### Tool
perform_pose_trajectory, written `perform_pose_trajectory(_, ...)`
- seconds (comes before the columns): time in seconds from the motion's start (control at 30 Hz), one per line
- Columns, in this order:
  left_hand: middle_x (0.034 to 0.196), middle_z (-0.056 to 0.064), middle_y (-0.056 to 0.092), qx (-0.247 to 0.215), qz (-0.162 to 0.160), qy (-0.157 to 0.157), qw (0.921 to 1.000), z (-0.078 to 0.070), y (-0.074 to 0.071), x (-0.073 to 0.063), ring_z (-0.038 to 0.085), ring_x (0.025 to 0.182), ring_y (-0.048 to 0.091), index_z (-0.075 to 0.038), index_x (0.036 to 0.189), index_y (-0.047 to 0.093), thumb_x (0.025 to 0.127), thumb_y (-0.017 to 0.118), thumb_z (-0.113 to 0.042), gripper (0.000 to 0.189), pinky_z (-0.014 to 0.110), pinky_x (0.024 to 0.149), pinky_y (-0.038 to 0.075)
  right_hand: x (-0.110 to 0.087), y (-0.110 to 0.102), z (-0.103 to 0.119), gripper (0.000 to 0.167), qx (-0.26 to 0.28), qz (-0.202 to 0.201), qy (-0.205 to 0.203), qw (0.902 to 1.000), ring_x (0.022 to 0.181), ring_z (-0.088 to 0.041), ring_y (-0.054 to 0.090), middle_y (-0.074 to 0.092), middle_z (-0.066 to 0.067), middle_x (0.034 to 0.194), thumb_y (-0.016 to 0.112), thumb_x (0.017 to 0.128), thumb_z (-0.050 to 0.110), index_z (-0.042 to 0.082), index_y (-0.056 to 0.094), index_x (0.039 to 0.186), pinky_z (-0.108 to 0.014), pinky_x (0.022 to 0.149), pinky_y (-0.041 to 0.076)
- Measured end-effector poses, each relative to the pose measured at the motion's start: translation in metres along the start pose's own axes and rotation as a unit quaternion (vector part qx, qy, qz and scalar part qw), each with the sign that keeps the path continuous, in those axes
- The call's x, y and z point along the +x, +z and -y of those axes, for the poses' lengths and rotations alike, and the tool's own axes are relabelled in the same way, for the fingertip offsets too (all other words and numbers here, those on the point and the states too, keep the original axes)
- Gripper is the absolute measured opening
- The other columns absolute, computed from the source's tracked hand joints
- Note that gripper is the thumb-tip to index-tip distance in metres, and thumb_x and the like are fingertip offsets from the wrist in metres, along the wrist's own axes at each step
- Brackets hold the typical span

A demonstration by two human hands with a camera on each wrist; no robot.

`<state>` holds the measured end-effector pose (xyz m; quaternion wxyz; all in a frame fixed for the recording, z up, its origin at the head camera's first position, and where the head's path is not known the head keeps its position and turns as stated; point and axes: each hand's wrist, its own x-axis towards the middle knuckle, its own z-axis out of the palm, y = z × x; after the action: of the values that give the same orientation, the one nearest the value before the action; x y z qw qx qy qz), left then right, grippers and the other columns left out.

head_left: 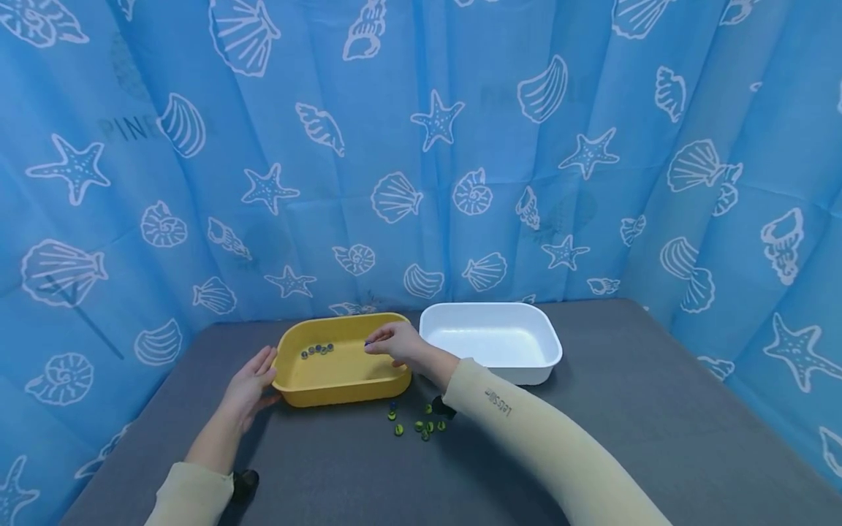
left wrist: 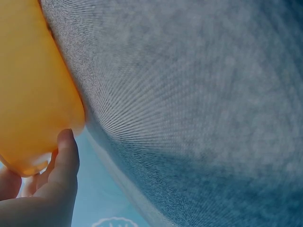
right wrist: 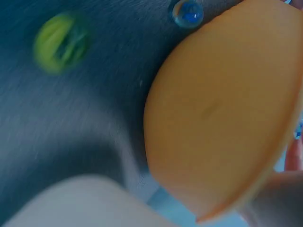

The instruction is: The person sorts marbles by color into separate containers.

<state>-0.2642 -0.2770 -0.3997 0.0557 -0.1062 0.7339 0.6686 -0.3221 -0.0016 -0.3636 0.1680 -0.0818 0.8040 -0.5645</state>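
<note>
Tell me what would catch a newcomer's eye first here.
Probably the blue curtain with white shells and starfish, filling the background. Next, the yellow tub on the table, where the left hand holds one end and the right hand pinches a blue marble above it. A white tub sits to its right.

In the tub (head_left: pixel 342 395), marbles (head_left: pixel 319 348); to its right, a bin (head_left: pixel 490 347); off its front right corner, loose marbles (head_left: pixel 419 426); behind it, a curtain (head_left: pixel 408 241).
</note>
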Motion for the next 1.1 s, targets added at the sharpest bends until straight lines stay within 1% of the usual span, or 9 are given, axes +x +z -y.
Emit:
perform_pose_trajectory(0.2, 0.161, 0.004, 0.005, 0.0, 0.003, 0.0, 1.0, -0.001, 0.002, -0.001, 0.035, 0.146, 0.012, -0.013, 0.156, -0.001, 0.108, 0.033, -0.016, 0.059, 0.061, 0.108, 0.027, 0.015, 0.015, -0.005, 0.012, 0.009, -0.042, 0.041, 0.9983, 0.102, -0.024, 0.056, 0.063, -0.005, 0.103, 0.074, 0.088, 0.011, 0.007, 0.073, 0.098, -0.045, 0.086, 0.048)
perform_pose_trajectory(0.27, 0.161, 0.004, 0.005, -0.001, 0.004, 0.001, 1.0, -0.002, 0.001, -0.001, 0.035, 0.146, 0.013, -0.013, 0.156, -0.001, 0.108, 0.033, -0.016, 0.059, 0.061, 0.108, 0.027, 0.022, 0.017, -0.008, 0.011, -0.018, -0.038, 0.038, 0.9984, 0.098, -0.02, 0.055, 0.062, -0.003, 0.106, 0.074, 0.087, 0.012, 0.008, 0.074, 0.097, -0.042, 0.087, 0.048)
perform_pose_trajectory(0.43, 0.161, 0.003, 0.005, 0.0, 0.003, -0.002, 1.0, -0.003, 0.001, -0.002, 0.034, 0.146, 0.012, -0.014, 0.156, -0.001, 0.108, 0.032, -0.015, 0.059, 0.061, 0.108, 0.027, 0.04, 0.023, -0.018, 0.007, -0.069, -0.028, 0.046, 0.9962, 0.082, -0.016, 0.053, 0.065, -0.003, 0.1, 0.078, 0.083, 0.008, 0.007, 0.075, 0.089, -0.03, 0.07, 0.046)
perform_pose_trajectory(0.53, 0.161, 0.004, 0.005, 0.003, 0.003, 0.001, 1.0, -0.002, 0.003, -0.002, 0.035, 0.146, 0.012, -0.013, 0.156, -0.001, 0.108, 0.032, -0.014, 0.059, 0.061, 0.108, 0.027, 0.055, 0.025, -0.027, 0.007, -0.076, -0.022, 0.065, 0.9947, 0.077, -0.019, 0.054, 0.066, -0.005, 0.095, 0.079, 0.08, 0.006, 0.005, 0.076, 0.087, -0.031, 0.066, 0.046)
perform_pose_trajectory(0.7, 0.161, 0.004, 0.006, 0.003, 0.001, 0.004, 1.0, -0.002, 0.007, -0.001, 0.035, 0.145, 0.014, -0.013, 0.156, 0.0, 0.107, 0.033, -0.013, 0.059, 0.061, 0.107, 0.028, 0.076, 0.023, -0.041, 0.01, -0.113, -0.008, 0.071, 0.991, 0.073, -0.021, 0.054, 0.064, -0.007, 0.085, 0.083, 0.075, 0.005, 0.007, 0.074, 0.08, -0.032, 0.063, 0.048)
perform_pose_trajectory(0.77, 0.161, 0.004, 0.007, 0.002, 0.0, 0.003, 1.0, -0.002, 0.007, 0.0, 0.035, 0.145, 0.014, -0.013, 0.156, 0.001, 0.107, 0.033, -0.013, 0.058, 0.061, 0.107, 0.028, 0.077, 0.024, -0.04, 0.011, -0.127, -0.01, 0.075, 0.9891, 0.072, -0.021, 0.055, 0.064, -0.007, 0.083, 0.083, 0.075, 0.005, 0.006, 0.074, 0.08, -0.032, 0.062, 0.048)
perform_pose_trajectory(0.87, 0.161, 0.004, 0.006, 0.0, -0.001, 0.005, 1.0, -0.002, 0.006, 0.0, 0.034, 0.145, 0.014, -0.014, 0.156, 0.0, 0.108, 0.033, -0.013, 0.059, 0.062, 0.107, 0.028, 0.069, 0.026, -0.035, 0.011, -0.122, -0.025, 0.08, 0.989, 0.078, -0.021, 0.056, 0.065, -0.008, 0.087, 0.081, 0.077, 0.004, 0.004, 0.074, 0.085, -0.033, 0.068, 0.049)
perform_pose_trajectory(1.0, 0.161, 0.004, 0.005, 0.0, 0.005, 0.009, 0.9999, -0.001, 0.002, -0.001, 0.034, 0.146, 0.013, -0.013, 0.156, 0.0, 0.108, 0.032, -0.013, 0.059, 0.062, 0.107, 0.027, 0.058, 0.028, -0.027, 0.021, -0.077, -0.038, 0.072, 0.9937, 0.093, -0.021, 0.058, 0.065, -0.008, 0.103, 0.077, 0.082, 0.005, 0.001, 0.072, 0.102, -0.034, 0.083, 0.05)
perform_pose_trajectory(1.1, 0.161, 0.004, 0.004, 0.003, 0.011, 0.01, 0.9999, 0.0, -0.001, -0.001, 0.035, 0.146, 0.012, -0.013, 0.156, -0.001, 0.108, 0.032, -0.014, 0.059, 0.062, 0.108, 0.027, 0.054, 0.027, -0.023, 0.026, -0.042, -0.049, 0.055, 0.9964, 0.104, -0.023, 0.058, 0.063, -0.008, 0.112, 0.073, 0.088, 0.008, 0.001, 0.069, 0.113, -0.036, 0.089, 0.05)
